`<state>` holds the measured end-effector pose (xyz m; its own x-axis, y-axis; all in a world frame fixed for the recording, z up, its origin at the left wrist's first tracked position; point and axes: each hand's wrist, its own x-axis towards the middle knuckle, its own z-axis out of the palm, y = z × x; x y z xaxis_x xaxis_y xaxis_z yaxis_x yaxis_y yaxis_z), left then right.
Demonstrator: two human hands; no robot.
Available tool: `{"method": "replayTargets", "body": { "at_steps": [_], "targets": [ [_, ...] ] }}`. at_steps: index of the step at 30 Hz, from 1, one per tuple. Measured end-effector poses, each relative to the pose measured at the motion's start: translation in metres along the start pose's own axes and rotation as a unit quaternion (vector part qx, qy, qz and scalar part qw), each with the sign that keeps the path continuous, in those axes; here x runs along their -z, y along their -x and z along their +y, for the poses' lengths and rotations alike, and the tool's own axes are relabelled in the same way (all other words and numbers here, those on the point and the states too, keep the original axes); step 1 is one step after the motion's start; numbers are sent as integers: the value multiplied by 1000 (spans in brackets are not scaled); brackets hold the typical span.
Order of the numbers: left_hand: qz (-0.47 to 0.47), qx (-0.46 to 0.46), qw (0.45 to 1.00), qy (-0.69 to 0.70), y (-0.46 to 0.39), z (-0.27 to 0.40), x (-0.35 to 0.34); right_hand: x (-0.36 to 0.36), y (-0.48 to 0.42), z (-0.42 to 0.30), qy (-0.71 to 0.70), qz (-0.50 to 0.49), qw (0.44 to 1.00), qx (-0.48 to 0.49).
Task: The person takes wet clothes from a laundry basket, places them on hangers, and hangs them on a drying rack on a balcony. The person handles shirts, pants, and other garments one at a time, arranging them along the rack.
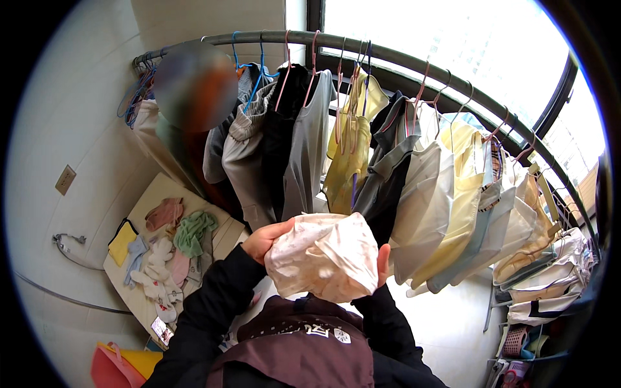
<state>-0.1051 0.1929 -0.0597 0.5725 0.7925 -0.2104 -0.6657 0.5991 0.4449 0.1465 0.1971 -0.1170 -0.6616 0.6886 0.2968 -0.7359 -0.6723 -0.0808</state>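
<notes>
A pale pink, lightly patterned cloth garment (322, 257) is held up in front of my chest, bunched and partly folded. My left hand (269, 237) grips its left side, with the thumb lying on top of the fabric. At the opposite side my right hand (383, 264) is mostly covered by the cloth; only some fingers and the hand's edge show. Below it is the dark maroon apron (296, 349) I wear, which bears white writing. Hanging clothes are just beyond the garment, among them a grey pair of trousers (308, 160).
A curved metal rail (402, 56) carries many clothes on hangers before a bright window. To the left, a cream tabletop (145, 191) bears small garments, a green cloth (194, 233) and a phone (161, 331). A pink bag (111, 366) stands lower left; a rack with a pink basket (515, 342) is at right.
</notes>
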Motion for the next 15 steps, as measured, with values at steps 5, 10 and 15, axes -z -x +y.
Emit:
{"method": "replayTargets", "body": {
  "at_steps": [5, 10, 15],
  "targets": [
    [-30, -42, 995, 91, 9, -13, 29, -12, 3, 16, 110, 89, 989, 47],
    [-32, -100, 994, -3, 30, -10, 19, 19, 31, 7, 117, 166, 979, 12],
    [-117, -69, 989, -66, 38, -5, 34, 13, 33, 2, 115, 191, 975, -10]
  ]
}}
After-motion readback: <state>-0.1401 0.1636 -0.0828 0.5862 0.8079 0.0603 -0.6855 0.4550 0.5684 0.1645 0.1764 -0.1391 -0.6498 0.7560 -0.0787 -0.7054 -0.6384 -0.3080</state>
